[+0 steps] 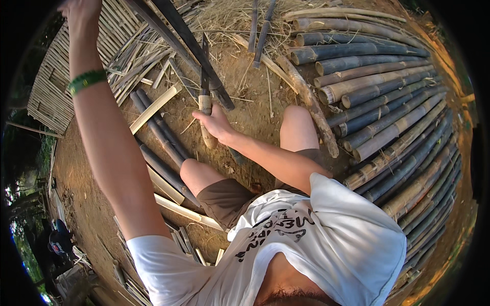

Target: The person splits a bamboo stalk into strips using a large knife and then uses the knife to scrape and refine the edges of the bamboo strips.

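From here the knife [205, 66] in the right hand [219, 124] looks stiff and fairly weighty, best held, as now, by its wooden handle [204, 104], with dark bamboo [191, 45] beyond; the raised left hand's [83, 18] grip I can't tell.

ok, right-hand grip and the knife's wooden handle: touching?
Touching. The head view shows the right-hand grip wrapped around the wooden handle, with handle visible above and below it and no gap between.
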Motion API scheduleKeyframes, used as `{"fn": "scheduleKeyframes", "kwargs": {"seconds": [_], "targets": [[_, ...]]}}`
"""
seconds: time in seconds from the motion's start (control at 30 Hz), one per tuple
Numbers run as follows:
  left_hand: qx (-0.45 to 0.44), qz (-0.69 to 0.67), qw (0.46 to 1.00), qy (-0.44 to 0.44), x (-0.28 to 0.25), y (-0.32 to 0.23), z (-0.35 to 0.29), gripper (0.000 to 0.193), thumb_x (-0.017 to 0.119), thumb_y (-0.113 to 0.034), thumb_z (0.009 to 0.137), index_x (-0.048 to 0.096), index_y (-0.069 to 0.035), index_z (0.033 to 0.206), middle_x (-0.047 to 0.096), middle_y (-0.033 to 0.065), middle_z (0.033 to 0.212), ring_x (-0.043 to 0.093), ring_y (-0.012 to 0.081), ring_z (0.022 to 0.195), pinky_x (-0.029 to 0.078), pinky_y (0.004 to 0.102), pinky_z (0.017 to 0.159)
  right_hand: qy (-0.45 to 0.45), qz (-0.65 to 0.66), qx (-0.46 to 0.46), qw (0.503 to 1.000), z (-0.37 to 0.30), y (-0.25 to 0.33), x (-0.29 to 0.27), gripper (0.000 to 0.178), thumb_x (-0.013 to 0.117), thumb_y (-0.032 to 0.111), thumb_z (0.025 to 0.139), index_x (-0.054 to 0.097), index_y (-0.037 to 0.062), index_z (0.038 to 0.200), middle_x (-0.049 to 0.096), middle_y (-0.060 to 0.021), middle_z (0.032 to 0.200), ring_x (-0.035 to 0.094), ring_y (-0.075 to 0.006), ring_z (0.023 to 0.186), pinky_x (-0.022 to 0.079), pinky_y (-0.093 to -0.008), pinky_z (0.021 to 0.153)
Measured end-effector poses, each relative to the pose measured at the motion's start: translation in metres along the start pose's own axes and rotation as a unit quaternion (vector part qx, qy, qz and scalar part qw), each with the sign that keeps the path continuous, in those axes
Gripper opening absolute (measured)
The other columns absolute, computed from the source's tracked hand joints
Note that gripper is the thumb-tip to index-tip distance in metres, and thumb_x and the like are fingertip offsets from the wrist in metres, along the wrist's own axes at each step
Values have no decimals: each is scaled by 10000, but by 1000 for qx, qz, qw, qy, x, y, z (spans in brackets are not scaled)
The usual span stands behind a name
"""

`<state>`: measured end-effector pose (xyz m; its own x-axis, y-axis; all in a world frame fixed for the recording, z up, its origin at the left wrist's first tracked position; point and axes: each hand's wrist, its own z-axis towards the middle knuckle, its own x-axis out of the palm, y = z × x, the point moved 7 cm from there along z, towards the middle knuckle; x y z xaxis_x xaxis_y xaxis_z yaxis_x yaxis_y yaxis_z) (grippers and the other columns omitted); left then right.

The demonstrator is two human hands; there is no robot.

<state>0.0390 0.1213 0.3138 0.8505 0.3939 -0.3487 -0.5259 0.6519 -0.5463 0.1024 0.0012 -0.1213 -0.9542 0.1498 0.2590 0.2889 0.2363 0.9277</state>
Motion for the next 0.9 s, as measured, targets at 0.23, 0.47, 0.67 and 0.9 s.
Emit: {"fn": "scheduleKeyframes", "kwargs": {"seconds": [0.23, 0.47, 0.67, 0.9], "targets": [[-359, 59, 899, 244, 65, 146, -300, 904, 686, -670, 873, 580, 93, 1346, 632, 307, 1307, 609, 348, 1260, 459, 418, 1063, 8, 207, -157, 966, 11, 10, 23, 613, 740, 227, 923, 413, 12, 1395, 581, -136, 1207, 593, -263, 1120, 492, -370, 952], [-309, 24, 930, 195, 60, 189, -362, 466, 645, -450, 999, 673, -8, 1141, 672, 87, 684, 634, 167, 606, 488, 341, 573, 1, -420, -189, 888, -28, 36, -147, 717, 739, 422, 876, 539, 9, 1427, 377, -272, 1529, 357, -427, 1438, 313, -539, 1194], [-233, 96, 926, 281, 46, 201, -339, 464, 657, -465, 973, 668, -3, 1012, 658, 216, 709, 670, 384, 656, 498, 438, 621, -248, -658, 231, 673, -106, -63, -413, 1183, 800, 617, 768, 196, 16, 1589, 474, -313, 1421, 505, -443, 1311, 448, -546, 1036], [-209, 95, 917, 325, 56, 206, -316, 512, 648, -519, 952, 701, -17, 1036, 706, 208, 776, 708, 402, 783, 531, 455, 723, -138, -378, 198, 894, -71, -99, -449, 692, 763, 398, 805, 602, -72, 1287, 696, -270, 1121, 693, -344, 1040, 539, -407, 881]]}}
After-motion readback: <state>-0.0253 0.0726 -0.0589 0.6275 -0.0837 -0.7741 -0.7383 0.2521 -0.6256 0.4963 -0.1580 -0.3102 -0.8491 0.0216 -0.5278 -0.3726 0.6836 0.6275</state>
